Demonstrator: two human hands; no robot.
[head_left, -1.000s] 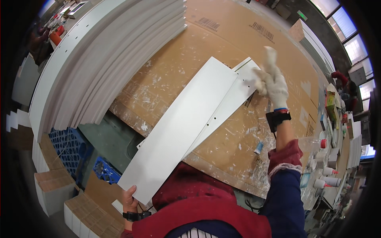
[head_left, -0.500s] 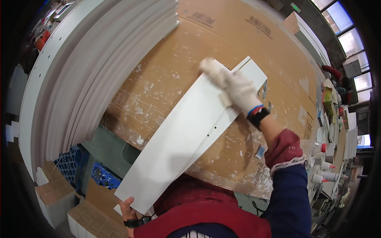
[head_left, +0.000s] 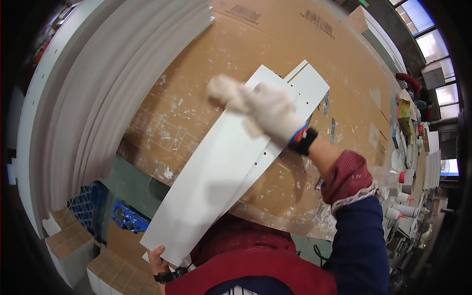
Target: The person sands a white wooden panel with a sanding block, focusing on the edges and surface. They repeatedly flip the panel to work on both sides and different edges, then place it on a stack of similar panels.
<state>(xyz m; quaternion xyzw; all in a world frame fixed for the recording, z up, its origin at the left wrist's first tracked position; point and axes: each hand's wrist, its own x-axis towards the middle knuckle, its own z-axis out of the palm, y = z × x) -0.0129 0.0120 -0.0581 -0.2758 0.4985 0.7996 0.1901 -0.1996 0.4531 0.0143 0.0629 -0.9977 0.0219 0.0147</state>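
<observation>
A long white panel (head_left: 206,177) lies slanted from the cardboard-covered table toward my body. Under its right edge rests a second white panel (head_left: 310,81) with small holes along it. My left hand (head_left: 156,258), bare, grips the near-left corner of the upper panel, thumb on top and fingers underneath. My right hand (head_left: 273,109), in a whitish glove, presses a whitish rag (head_left: 227,93) on the upper panel's far half. The rag is blurred by motion and sticks out past the panel's left edge. A beige bit shows below the glove.
Tall white boards (head_left: 98,93) stand stacked along the left. Blue plastic crates (head_left: 130,216) and boxes (head_left: 71,241) sit below them. Glue bottles (head_left: 396,214) line the right side. A person in a red sleeve (head_left: 410,81) is far right. The cardboard (head_left: 182,113) has white paint specks.
My right hand has slid left and slightly nearer across the panel with the rag, uncovering holes near the far end. My left hand keeps its hold on the corner.
</observation>
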